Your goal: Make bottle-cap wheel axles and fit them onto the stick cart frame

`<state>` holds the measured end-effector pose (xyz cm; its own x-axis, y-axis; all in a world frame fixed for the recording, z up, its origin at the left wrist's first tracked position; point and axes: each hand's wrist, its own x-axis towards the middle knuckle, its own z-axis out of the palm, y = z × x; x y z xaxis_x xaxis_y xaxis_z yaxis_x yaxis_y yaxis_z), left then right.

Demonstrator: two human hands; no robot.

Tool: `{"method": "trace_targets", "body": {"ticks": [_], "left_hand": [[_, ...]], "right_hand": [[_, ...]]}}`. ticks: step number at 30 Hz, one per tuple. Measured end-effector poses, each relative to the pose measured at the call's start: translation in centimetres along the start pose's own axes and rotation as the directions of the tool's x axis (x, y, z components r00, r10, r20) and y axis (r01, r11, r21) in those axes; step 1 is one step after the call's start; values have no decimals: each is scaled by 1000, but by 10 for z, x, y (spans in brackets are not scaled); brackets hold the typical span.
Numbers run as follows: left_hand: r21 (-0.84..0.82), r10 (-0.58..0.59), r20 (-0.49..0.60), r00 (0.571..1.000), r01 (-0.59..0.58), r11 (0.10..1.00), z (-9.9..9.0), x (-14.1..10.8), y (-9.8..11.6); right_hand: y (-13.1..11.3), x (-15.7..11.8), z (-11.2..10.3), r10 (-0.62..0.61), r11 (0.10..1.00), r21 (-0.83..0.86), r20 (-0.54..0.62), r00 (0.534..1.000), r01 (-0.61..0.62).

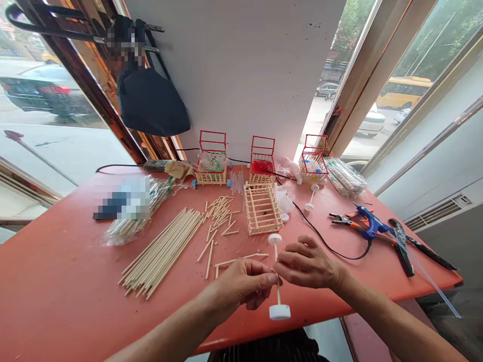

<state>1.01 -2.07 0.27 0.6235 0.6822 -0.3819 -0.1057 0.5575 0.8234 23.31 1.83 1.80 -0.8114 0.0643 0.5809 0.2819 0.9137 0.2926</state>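
Near the front edge of the table I have a wheel axle made of a thin wooden stick (278,297) with white plastic caps on both ends. One cap (275,239) points away from me, the other cap (279,312) towards me. My left hand (251,283) pinches the stick near its middle between thumb and fingers. From the right, my right hand (307,262) has its curled fingers on the same stick, just beyond the left fingertips. Beyond the hands lies a frame of glued sticks (261,209). A similar axle (311,197) rests farther back.
Long sticks (162,251) and short cut pieces (219,213) lie on the left. A blue glue gun (373,223) and pliers (340,218) lie right, its black cord crossing the table. Stick carts (211,177) with red handles stand at the back.
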Motion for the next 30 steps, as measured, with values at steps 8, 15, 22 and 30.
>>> {"method": "trace_targets", "body": {"ticks": [8,15,22,30], "left_hand": [[-156,-35,-41,999,28,987,18,4,-13],[-33,34,-124,992,-38,999,27,3,-23],[23,28,-224,974,-23,999,31,7,-28],[89,49,-206,977,-32,996,33,4,-28]], "right_hand": [[-10,-9,-5,111,989,95,0,994,-110],[-43,-14,-12,700,315,572,398,592,-757],[-53,-11,-12,642,-106,527,684,347,-843],[-46,-2,-15,558,-216,485,774,301,-847]]}}
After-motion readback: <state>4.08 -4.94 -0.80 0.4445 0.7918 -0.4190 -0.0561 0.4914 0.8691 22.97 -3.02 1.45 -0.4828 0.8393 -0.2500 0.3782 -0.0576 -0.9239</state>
